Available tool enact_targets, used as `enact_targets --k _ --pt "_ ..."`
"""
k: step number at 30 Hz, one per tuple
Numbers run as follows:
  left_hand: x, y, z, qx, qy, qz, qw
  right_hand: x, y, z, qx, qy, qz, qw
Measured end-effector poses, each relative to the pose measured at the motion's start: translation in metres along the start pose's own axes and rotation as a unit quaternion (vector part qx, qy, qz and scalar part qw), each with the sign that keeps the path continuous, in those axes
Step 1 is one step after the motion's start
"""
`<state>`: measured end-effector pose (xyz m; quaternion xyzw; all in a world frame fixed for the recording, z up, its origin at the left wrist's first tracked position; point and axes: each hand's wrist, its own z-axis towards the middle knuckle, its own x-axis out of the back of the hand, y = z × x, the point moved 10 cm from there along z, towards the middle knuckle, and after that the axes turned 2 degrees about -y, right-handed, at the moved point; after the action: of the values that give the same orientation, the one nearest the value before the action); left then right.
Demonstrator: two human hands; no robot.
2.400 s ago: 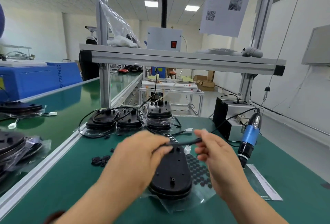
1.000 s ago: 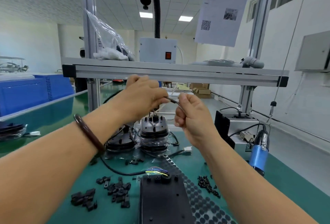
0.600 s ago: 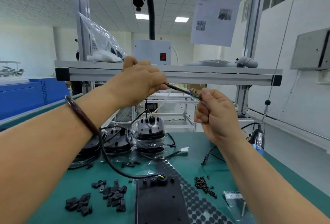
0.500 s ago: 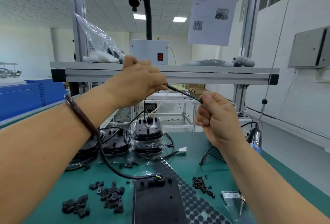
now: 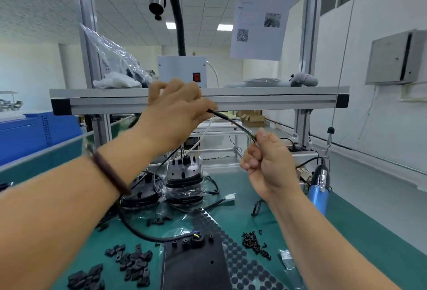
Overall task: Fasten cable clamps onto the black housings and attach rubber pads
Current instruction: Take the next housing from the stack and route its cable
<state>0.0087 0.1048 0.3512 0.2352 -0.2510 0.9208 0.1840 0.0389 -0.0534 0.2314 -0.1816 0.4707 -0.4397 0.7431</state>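
Observation:
A black housing [image 5: 196, 264] lies on the green mat at the bottom centre, on a sheet of round rubber pads [image 5: 240, 264]. Its black cable [image 5: 138, 232] loops left and up. My left hand [image 5: 178, 114] is raised and grips the cable high in front of the shelf. A short stretch of cable [image 5: 231, 120] runs down-right to my right hand [image 5: 268, 162], which pinches its wire end between thumb and curled fingers. Loose black cable clamps [image 5: 129, 262] lie left of the housing. A small heap of black screws [image 5: 254, 243] lies to the right.
Finished housings in plastic wrap [image 5: 184, 181] are stacked at the back of the mat. A blue electric screwdriver [image 5: 320, 190] hangs at the right. An aluminium shelf rail [image 5: 265, 100] crosses at hand height, with a black extraction hose [image 5: 171, 7] above. A white connector [image 5: 230, 196] lies mid-mat.
Both hands rose from over the housing to shelf height with the cable. Over the last second my right hand slid down-right away from the left, stretching the cable between them.

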Motion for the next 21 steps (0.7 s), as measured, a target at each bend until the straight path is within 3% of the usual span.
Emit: enact_targets --k 2,4,7,9,12,15,18,21 --pt "0.004 0.012 -0.025 0.026 0.012 0.004 1.000 0.009 0.015 -0.001 -0.024 0.026 0.026 0.999" --pt "-0.004 0.042 -0.065 -0.030 -0.018 -0.033 0.999 0.017 0.035 -0.007 -0.055 0.033 0.043 0.997" --pt "-0.058 0.072 -0.137 -0.069 -0.200 -0.051 0.976 0.027 0.072 -0.021 -0.109 0.032 0.007 0.994" --pt "-0.088 0.076 -0.168 -0.065 -0.273 -0.035 0.959 0.028 0.096 -0.034 -0.146 0.001 -0.105 0.984" --pt "-0.110 0.073 -0.182 -0.045 -0.304 -0.012 0.952 0.028 0.126 -0.055 -0.184 -0.078 -0.320 0.926" --pt "-0.113 0.067 -0.178 -0.018 -0.319 -0.057 0.946 0.021 0.138 -0.067 -0.166 -0.165 -0.460 0.856" --pt "-0.118 0.059 -0.171 0.004 -0.310 -0.056 0.949 0.014 0.144 -0.072 -0.133 -0.223 -0.535 0.804" --pt "-0.126 0.063 -0.163 -0.041 -0.329 -0.011 0.944 0.016 0.149 -0.076 -0.130 -0.226 -0.542 0.799"
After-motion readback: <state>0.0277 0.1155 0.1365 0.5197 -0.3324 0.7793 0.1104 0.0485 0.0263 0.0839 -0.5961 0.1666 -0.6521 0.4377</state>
